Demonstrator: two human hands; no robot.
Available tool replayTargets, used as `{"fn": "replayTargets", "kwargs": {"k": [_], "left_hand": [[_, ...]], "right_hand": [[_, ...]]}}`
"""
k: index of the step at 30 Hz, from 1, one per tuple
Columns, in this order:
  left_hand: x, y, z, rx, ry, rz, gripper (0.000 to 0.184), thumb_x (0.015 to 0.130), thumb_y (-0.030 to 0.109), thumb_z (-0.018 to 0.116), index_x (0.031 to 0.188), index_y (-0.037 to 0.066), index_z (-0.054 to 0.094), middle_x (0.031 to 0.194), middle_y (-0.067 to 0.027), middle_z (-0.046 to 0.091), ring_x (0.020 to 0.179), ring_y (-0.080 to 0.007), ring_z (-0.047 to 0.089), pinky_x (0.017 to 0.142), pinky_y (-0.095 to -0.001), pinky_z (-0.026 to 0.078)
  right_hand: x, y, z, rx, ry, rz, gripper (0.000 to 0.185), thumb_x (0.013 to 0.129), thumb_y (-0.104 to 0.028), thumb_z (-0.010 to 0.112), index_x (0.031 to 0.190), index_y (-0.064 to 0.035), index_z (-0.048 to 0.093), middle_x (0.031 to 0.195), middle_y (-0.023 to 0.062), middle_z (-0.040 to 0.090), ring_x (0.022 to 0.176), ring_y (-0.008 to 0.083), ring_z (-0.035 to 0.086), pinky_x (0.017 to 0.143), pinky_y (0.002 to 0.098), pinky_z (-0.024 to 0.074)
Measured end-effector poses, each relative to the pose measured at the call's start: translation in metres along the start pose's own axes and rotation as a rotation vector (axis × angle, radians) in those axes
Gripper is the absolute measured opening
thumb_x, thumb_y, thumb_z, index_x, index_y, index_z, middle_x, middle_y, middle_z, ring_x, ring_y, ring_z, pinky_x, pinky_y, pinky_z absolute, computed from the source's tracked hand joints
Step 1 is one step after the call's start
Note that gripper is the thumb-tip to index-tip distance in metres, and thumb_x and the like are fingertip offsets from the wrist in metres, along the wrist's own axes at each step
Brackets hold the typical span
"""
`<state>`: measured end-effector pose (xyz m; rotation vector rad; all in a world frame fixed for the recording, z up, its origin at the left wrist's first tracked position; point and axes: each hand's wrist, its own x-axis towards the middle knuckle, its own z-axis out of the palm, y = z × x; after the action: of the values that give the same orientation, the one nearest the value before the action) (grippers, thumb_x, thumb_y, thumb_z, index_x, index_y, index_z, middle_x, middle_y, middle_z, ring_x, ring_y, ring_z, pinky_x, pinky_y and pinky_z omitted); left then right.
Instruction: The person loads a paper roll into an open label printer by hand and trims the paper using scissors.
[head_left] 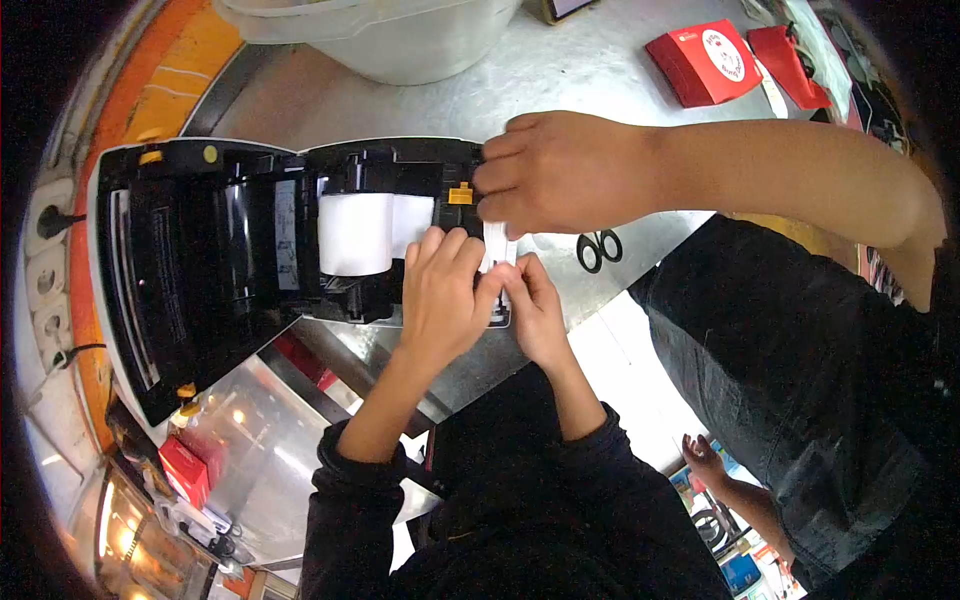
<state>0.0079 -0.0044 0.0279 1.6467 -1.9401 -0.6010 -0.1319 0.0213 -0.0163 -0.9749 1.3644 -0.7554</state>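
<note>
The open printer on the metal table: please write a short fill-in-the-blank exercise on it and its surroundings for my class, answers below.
1. The paper roll inside the printer is ____ in colour.
2. With the left hand, the right hand and the co-worker's hand, ____ hands are at the printer.
3. The box bearing a round white label is mainly ____.

Missing words: white; three; red.

Probably a shop: an open roll-fed printer (260,235) beneath the fingers (440,250), steel bench (575,75) around, printed red carton (688,68) beyond them, rightward.
</note>
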Motion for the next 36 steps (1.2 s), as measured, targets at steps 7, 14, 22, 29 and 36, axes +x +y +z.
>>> {"fn": "replayTargets", "kwargs": {"k": [7, 14, 22, 29, 36], "left_hand": [[-0.040, 0.018, 0.000, 0.117, 0.048, -0.171, 0.060, 0.071, 0.038, 0.070, 0.115, 0.003, 0.048, 0.115, -0.0170, 0.047, 0.105, -0.0346, 0.044, 0.086, -0.0450, 0.033], [-0.041, 0.029, 0.022, 0.170, 0.125, -0.353, 0.089, 0.067, 0.038, 0.073, 0.136, -0.002, 0.032, 0.147, -0.0202, 0.025, 0.137, -0.0329, 0.023, 0.109, -0.0508, 0.013], [-0.042, 0.032, 0.020, 0.230, 0.091, -0.334, 0.087, 0.065, 0.039, 0.071, 0.139, 0.008, 0.037, 0.149, -0.0144, 0.026, 0.138, -0.0318, 0.023, 0.107, -0.0573, 0.008], [-0.042, 0.033, 0.027, 0.305, 0.140, -0.331, 0.083, 0.066, 0.041, 0.070, 0.137, 0.010, 0.040, 0.148, -0.0111, 0.028, 0.138, -0.0330, 0.021, 0.105, -0.0649, 0.006], [-0.042, 0.034, 0.027, 0.324, 0.166, -0.334, 0.077, 0.069, 0.042, 0.067, 0.135, 0.010, 0.043, 0.146, -0.0134, 0.031, 0.137, -0.0344, 0.021, 0.105, -0.0658, 0.007]], "right_hand": [[-0.012, -0.026, -0.024, -0.202, 0.116, -0.125, 0.030, 0.093, -0.027, 0.054, 0.078, -0.0016, 0.049, 0.066, 0.0079, 0.051, 0.063, 0.0116, 0.047, 0.058, 0.0288, 0.0406], [0.033, -0.105, -0.004, -1.159, -0.044, -0.352, 0.051, 0.079, -0.049, 0.063, 0.061, -0.0006, 0.063, 0.058, 0.0158, 0.061, 0.053, 0.0336, 0.062, 0.049, 0.0387, 0.0489], [0.042, -0.084, 0.014, -1.259, -0.060, -0.387, 0.035, 0.080, -0.027, 0.060, 0.063, 0.0032, 0.063, 0.061, 0.0207, 0.061, 0.059, 0.0356, 0.063, 0.061, 0.0421, 0.0517], [0.037, -0.079, -0.006, -0.785, -0.151, -0.383, 0.026, 0.080, -0.017, 0.057, 0.066, 0.0031, 0.063, 0.064, 0.0243, 0.059, 0.062, 0.0406, 0.060, 0.063, 0.0446, 0.0491], [0.041, -0.074, -0.010, -0.868, -0.147, -0.545, 0.023, 0.081, -0.015, 0.058, 0.067, 0.0030, 0.062, 0.063, 0.0202, 0.059, 0.057, 0.0367, 0.058, 0.056, 0.0422, 0.0459]]}}
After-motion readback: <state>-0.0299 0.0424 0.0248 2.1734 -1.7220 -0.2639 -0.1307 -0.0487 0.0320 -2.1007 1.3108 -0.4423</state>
